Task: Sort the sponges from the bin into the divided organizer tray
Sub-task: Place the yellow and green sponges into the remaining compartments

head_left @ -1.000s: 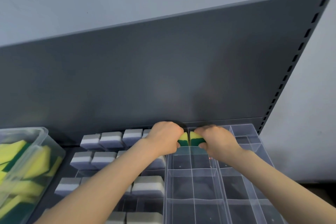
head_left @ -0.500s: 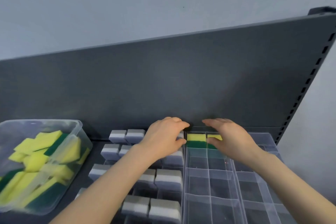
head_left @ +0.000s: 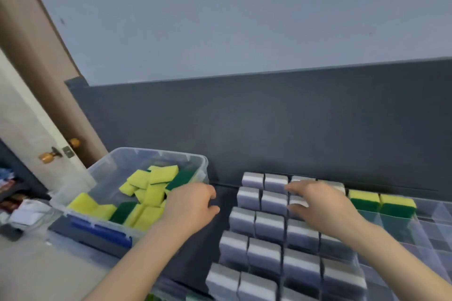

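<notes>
Dark worktop (head_left: 201, 252): left hand (head_left: 190, 205) and right hand (head_left: 318, 205) empty, fingers loose; yellow-green sponges (head_left: 156, 178) beyond the left hand look light, soft, best pinched across opposite edges.

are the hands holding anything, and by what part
Nothing is held: the left hand is by the bin, the right hand above the grey sponges, both empty.

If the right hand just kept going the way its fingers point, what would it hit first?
Probably the grey sponges: the right hand points left and away, low over their back rows. If it rides higher than it looks, the clear bin comes next. Depth is hard to judge.
</notes>
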{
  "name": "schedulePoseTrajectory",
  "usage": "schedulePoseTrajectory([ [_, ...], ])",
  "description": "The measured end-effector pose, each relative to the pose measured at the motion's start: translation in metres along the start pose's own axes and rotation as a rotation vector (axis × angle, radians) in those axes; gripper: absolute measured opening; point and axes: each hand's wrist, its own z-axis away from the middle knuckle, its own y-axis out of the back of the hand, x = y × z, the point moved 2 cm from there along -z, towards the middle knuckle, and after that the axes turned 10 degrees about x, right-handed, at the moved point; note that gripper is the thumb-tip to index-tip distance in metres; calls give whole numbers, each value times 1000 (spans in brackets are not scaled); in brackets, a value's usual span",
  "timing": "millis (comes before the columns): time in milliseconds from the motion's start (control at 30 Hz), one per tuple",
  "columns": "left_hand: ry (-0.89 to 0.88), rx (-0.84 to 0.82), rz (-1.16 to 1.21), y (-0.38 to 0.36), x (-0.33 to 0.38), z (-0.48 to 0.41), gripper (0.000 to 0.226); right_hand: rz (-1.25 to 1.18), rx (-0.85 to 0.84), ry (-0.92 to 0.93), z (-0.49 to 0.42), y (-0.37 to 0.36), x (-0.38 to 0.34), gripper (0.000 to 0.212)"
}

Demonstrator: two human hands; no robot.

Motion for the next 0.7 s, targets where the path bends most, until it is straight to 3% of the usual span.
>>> schedulePoseTrajectory([
  [133, 96, -29, 0, 0, -75, 30, 37, 29, -14, 29, -6, -12, -56, 36],
  [400, 190, 16, 16, 10, -190, 89, 32, -40, -7, 110, -20, -34, -173, 34],
  [700, 208, 55, 96, 8, -249, 85, 30, -100, 10, 124, -41, -58, -238, 33],
])
